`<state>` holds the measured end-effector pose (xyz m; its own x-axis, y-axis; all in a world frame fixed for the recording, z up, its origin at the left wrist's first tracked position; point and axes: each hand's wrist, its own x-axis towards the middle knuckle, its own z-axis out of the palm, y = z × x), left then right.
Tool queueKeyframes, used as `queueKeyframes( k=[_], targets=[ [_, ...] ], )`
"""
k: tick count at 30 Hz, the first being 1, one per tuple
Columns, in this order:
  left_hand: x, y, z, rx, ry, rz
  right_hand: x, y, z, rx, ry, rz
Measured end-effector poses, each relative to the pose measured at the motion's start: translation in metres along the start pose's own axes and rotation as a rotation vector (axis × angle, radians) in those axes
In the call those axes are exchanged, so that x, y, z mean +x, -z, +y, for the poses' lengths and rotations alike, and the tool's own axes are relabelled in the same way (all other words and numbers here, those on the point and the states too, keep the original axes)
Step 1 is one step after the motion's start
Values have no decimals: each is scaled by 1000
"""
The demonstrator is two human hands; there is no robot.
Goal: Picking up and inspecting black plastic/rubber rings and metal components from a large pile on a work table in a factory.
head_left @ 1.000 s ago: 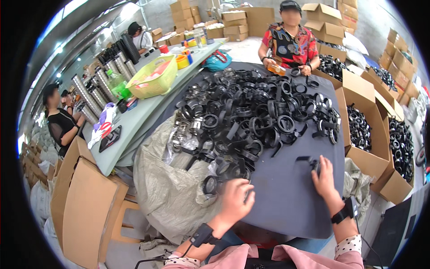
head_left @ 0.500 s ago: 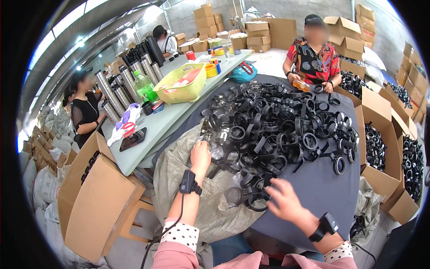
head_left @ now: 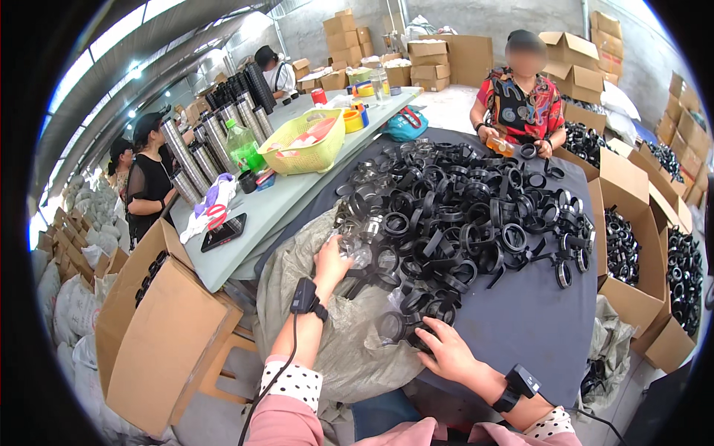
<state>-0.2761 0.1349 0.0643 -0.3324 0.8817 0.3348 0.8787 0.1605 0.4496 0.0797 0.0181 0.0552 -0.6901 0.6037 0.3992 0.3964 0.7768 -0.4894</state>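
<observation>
The right hand (head_left: 446, 353) lies spread, fingers loosely open, on black plastic rings (head_left: 416, 331) at the near edge of the big heap (head_left: 461, 208). The left hand (head_left: 331, 264) curls around a clear plastic piece (head_left: 358, 253) beside the heap's left edge.

Pink sleeves with white, black-dotted cuffs on both arms; a black band-mounted device on each wrist (a thin black cable trails from each), left hand (head_left: 332, 264) and right hand (head_left: 446, 352) bare.

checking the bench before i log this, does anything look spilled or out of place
Nothing looks damaged. The black rings lie in a loose heap on the grey table, some spilling onto the crumpled sack at its near edge, where both hands reach.
</observation>
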Motion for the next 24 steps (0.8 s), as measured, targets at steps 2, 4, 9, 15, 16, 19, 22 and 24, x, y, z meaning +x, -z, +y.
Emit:
queueKeyframes(
  k=[2,4,9,15,16,19,22,24],
  targets=[
    [-5,3,3,-176,15,17,-8,4,3,40,-30,35],
    [-11,8,11,-230,-42,14,-14,11,6,62,-62,95],
    [-34,15,-4,16,-20,-137,-32,19,3,109,-78,184],
    [-56,19,-18,566,-63,-36,-64,32,11,95,-164,270],
    [-58,18,-26,733,-164,-4,-66,32,11,88,-171,280],
    [-62,12,-33,760,-126,-53,-75,37,11,102,-200,304],
    [-51,15,-35,828,34,-171,-82,35,10,106,-207,300],
    [-42,26,-24,970,101,-324,-84,35,10,120,-203,293]
  ],
)
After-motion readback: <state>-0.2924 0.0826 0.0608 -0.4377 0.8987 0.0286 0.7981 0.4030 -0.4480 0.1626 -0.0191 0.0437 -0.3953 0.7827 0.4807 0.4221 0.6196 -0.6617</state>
